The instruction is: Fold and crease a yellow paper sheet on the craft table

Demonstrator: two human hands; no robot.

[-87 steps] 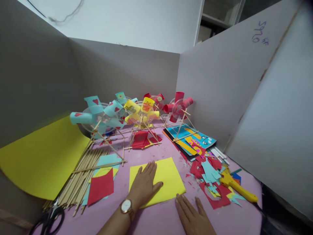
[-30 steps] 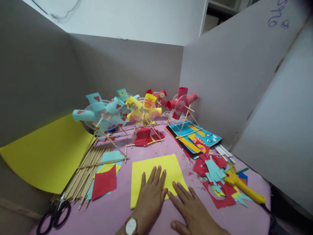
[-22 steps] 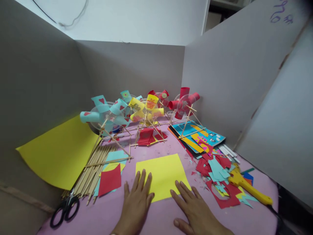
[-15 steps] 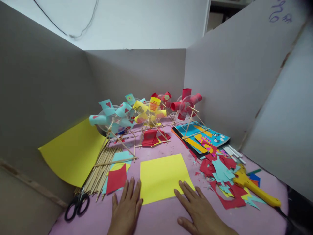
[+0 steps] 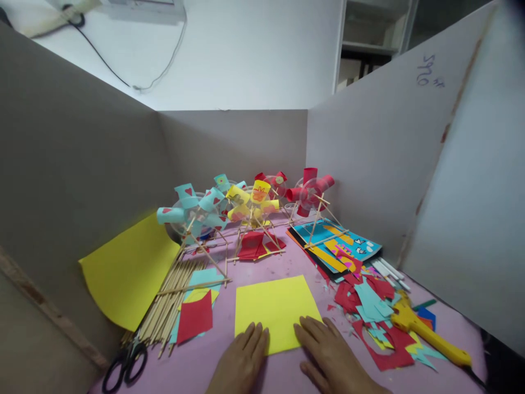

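A sheet of yellow paper [image 5: 274, 303] lies flat on the pink tabletop in front of me. My left hand [image 5: 241, 358] rests palm down over its near left corner, fingers stretched out and close together. On the near right corner lies my right hand [image 5: 328, 350], also palm down, its fingers extended and the thumb apart. Neither hand grips anything. Left of the sheet are a red paper square [image 5: 196, 318] and a bundle of thin wooden sticks [image 5: 168, 295]. Black-handled scissors [image 5: 125, 368] lie at the near left.
Paper-and-stick wheel models stand at the back: light blue [image 5: 192, 210], yellow [image 5: 250, 205] and red [image 5: 310, 191]. Paper scraps [image 5: 371, 298] and a yellow glue gun [image 5: 430, 331] lie on the right. A large yellow sheet [image 5: 127, 268] leans on the left grey partition [image 5: 74, 180].
My left hand has moved right, from beside the yellow sheet onto its near left corner. My right hand stays at the right corner. The view has tilted up a little.
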